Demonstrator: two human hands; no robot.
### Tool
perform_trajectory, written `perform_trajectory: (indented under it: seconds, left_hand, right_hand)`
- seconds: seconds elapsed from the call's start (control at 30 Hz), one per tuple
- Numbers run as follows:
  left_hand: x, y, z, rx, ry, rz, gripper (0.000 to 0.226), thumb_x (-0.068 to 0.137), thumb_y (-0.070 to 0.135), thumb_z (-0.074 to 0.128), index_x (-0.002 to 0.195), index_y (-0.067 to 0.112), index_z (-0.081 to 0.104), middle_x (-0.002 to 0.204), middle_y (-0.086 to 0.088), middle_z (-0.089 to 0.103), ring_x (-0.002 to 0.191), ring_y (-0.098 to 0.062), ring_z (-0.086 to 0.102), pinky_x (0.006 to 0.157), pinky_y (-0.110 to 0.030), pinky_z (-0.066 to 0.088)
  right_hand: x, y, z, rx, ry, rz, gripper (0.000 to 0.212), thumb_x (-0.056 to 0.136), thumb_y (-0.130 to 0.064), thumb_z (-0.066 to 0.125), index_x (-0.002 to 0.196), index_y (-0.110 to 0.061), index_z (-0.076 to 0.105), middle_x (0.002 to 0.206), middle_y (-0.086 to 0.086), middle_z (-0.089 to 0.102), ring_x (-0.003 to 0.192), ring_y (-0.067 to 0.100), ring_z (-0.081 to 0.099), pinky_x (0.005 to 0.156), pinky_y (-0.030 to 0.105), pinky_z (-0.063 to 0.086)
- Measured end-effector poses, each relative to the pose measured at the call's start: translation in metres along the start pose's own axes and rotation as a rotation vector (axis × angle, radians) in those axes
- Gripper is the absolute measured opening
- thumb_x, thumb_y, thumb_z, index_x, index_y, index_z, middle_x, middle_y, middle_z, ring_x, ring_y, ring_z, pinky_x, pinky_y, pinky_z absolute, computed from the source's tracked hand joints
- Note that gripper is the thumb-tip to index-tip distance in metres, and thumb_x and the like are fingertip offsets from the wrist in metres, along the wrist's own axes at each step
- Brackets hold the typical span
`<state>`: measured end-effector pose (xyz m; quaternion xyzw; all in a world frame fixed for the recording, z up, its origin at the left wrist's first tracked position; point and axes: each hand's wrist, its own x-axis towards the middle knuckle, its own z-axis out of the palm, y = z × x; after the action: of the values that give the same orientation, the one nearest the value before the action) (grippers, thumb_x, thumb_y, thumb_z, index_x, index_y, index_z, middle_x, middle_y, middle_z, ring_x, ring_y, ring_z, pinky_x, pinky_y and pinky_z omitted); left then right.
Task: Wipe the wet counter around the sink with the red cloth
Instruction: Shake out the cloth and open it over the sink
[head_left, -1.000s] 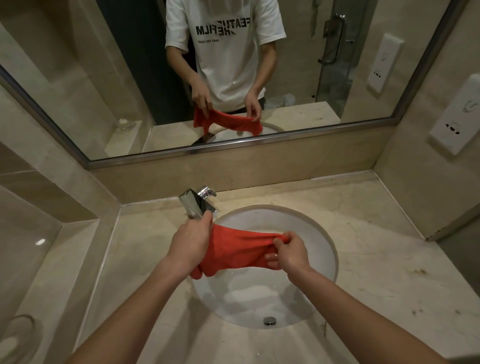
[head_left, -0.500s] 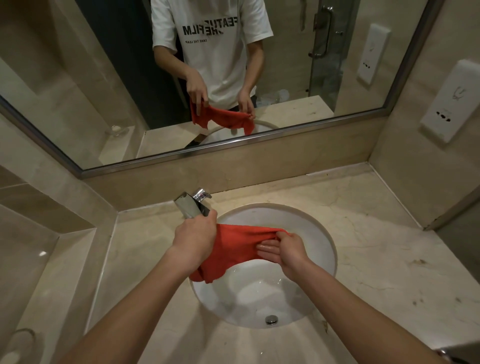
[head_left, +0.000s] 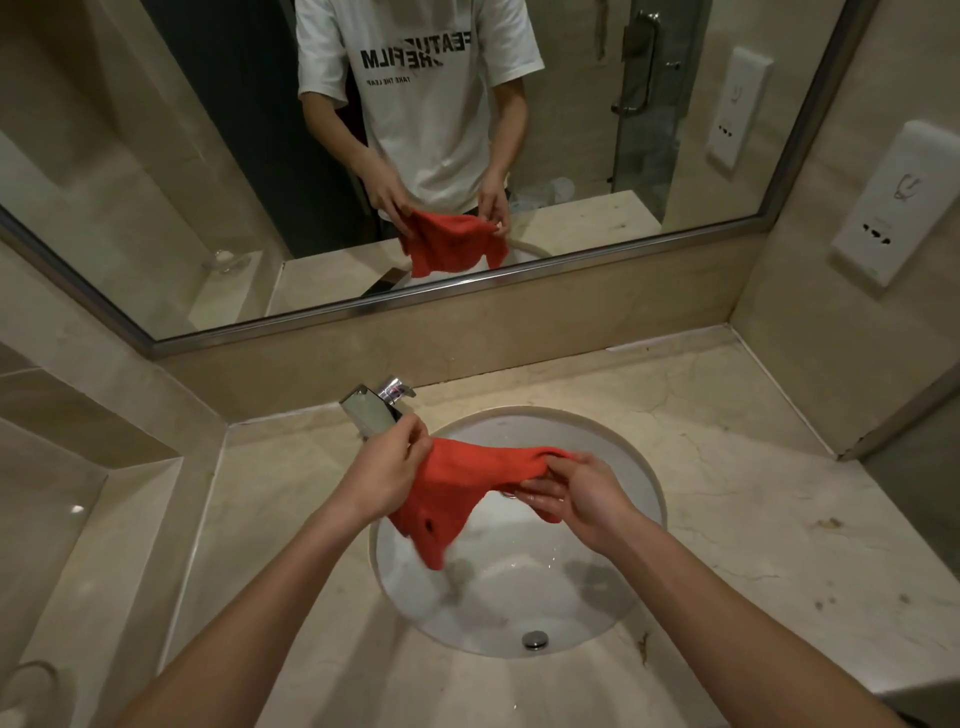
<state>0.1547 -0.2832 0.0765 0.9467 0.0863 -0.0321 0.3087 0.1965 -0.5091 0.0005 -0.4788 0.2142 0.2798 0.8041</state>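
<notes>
Meanwhile both hands hold red cloth (head_left: 457, 488) above sink (head_left: 644, 467); faucet (head_left: 371, 410) behind.

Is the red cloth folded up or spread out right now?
Partly spread: the red cloth hangs loosely between the left hand and right hand, above the sink.

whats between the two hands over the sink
In the head view, only the red cloth spans between the left hand and right hand. Both grip it, and it sags over the sink.
</notes>
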Motion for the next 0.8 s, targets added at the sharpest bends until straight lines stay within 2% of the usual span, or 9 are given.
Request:
perform_trajectory:
  seconds: [0.13,0.23,0.3,0.37,0.43,0.5,0.63,0.73,0.8]
  left_hand:
    - [-0.007,-0.010,0.005,-0.204,0.095,0.008,0.013,0.098,0.015,0.054,0.086,0.016,0.055,0.095,0.006,0.071,0.087,-0.010,0.064,0.080,-0.030,0.046]
    - [-0.010,-0.011,0.005,-0.333,0.145,0.015,0.009,0.097,0.012,0.058,0.089,0.015,0.059,0.088,0.005,0.074,0.081,-0.007,0.067,0.068,-0.023,0.049]
    - [-0.011,-0.011,0.004,-0.382,0.164,0.029,0.007,0.094,0.011,0.061,0.089,0.015,0.061,0.083,0.004,0.074,0.079,-0.008,0.067,0.067,-0.021,0.048]
    - [-0.011,-0.011,0.002,-0.445,0.156,0.040,0.003,0.088,0.017,0.065,0.086,0.018,0.063,0.087,0.003,0.076,0.085,-0.012,0.070,0.076,-0.027,0.049]
    - [-0.012,-0.012,0.001,-0.491,0.137,0.041,0.004,0.085,0.013,0.067,0.085,0.017,0.067,0.091,0.002,0.076,0.092,-0.013,0.071,0.084,-0.031,0.051]
    - [-0.014,-0.013,0.000,-0.504,0.127,0.029,0.014,0.086,0.001,0.068,0.087,0.015,0.070,0.093,0.002,0.076,0.093,-0.012,0.071,0.086,-0.031,0.053]
    - [-0.019,-0.020,-0.002,-0.614,0.162,-0.023,0.014,0.089,0.002,0.067,0.089,0.015,0.073,0.095,0.000,0.077,0.096,-0.015,0.071,0.087,-0.033,0.053]
    - [-0.021,-0.024,-0.003,-0.718,0.224,-0.058,0.024,0.092,-0.005,0.058,0.091,0.015,0.072,0.095,0.001,0.077,0.099,-0.018,0.071,0.083,-0.027,0.053]
    - [-0.022,-0.026,-0.002,-0.711,0.280,-0.065,0.032,0.092,-0.009,0.056,0.091,0.019,0.072,0.095,0.004,0.076,0.097,-0.018,0.070,0.080,-0.024,0.054]
  right_hand:
    - [-0.005,-0.011,0.004,-0.055,0.011,-0.124,0.037,0.088,0.010,0.065,0.118,-0.006,0.052,0.092,0.021,0.065,0.081,0.031,0.069,0.075,0.037,0.060]
    - [-0.011,-0.014,0.009,-0.272,-0.059,-0.179,0.047,0.078,0.014,0.072,0.118,-0.007,0.060,0.092,0.019,0.064,0.078,0.031,0.065,0.072,0.035,0.055]
    - [-0.012,-0.013,0.014,-0.463,-0.049,-0.241,0.046,0.075,0.015,0.073,0.115,-0.007,0.065,0.086,0.014,0.062,0.074,0.026,0.064,0.069,0.031,0.056]
    - [-0.013,-0.015,0.020,-0.570,-0.036,-0.289,0.035,0.078,0.013,0.071,0.105,-0.008,0.070,0.085,0.013,0.062,0.073,0.023,0.064,0.071,0.030,0.057]
    - [-0.014,-0.018,0.025,-0.546,-0.035,-0.286,0.025,0.083,0.013,0.066,0.092,-0.010,0.072,0.089,0.014,0.066,0.078,0.024,0.067,0.076,0.032,0.060]
    - [-0.016,-0.021,0.028,-0.492,-0.024,-0.263,0.026,0.086,0.014,0.062,0.083,-0.010,0.073,0.089,0.014,0.068,0.083,0.027,0.068,0.079,0.034,0.060]
    - [-0.023,-0.028,0.035,-0.291,-0.043,-0.131,0.020,0.090,0.016,0.053,0.090,0.001,0.067,0.085,0.022,0.066,0.080,0.031,0.070,0.079,0.041,0.062]
    - [-0.027,-0.032,0.040,-0.197,-0.049,-0.095,0.021,0.091,0.017,0.044,0.092,0.004,0.060,0.076,0.023,0.061,0.071,0.034,0.068,0.075,0.049,0.062]
    - [-0.033,-0.035,0.044,-0.209,-0.036,-0.119,0.023,0.091,0.018,0.041,0.092,0.003,0.059,0.074,0.021,0.059,0.068,0.034,0.065,0.063,0.042,0.063]
